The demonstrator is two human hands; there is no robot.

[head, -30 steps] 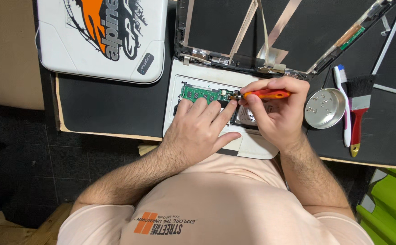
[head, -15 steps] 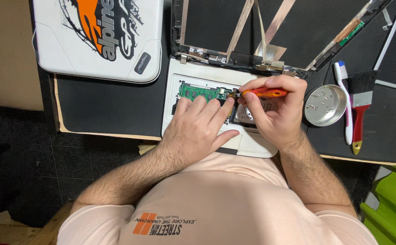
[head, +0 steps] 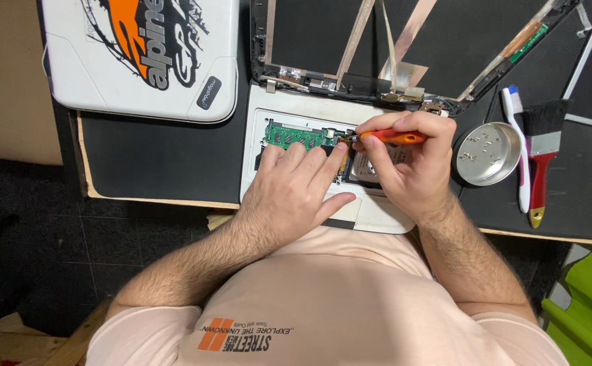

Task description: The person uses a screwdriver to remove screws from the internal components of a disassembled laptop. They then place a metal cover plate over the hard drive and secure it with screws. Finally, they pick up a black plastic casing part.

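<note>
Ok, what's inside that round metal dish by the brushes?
The round metal dish holds a few small pale bits, probably screws, too small to tell for sure. Nothing covers it; both hands are off to its left.

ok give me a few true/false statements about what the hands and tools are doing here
1. The right hand holds an orange-handled screwdriver. True.
2. The left hand grips the red-handled brush. False: the brush lies untouched on the black mat, and the left hand rests flat on the opened white laptop.
3. A green circuit board shows inside the laptop. True.
4. The round metal dish sits left of the laptop. False: it sits to its right, beside the brush.
5. The toothbrush is in the dish. False: it lies between dish and brush.
</note>
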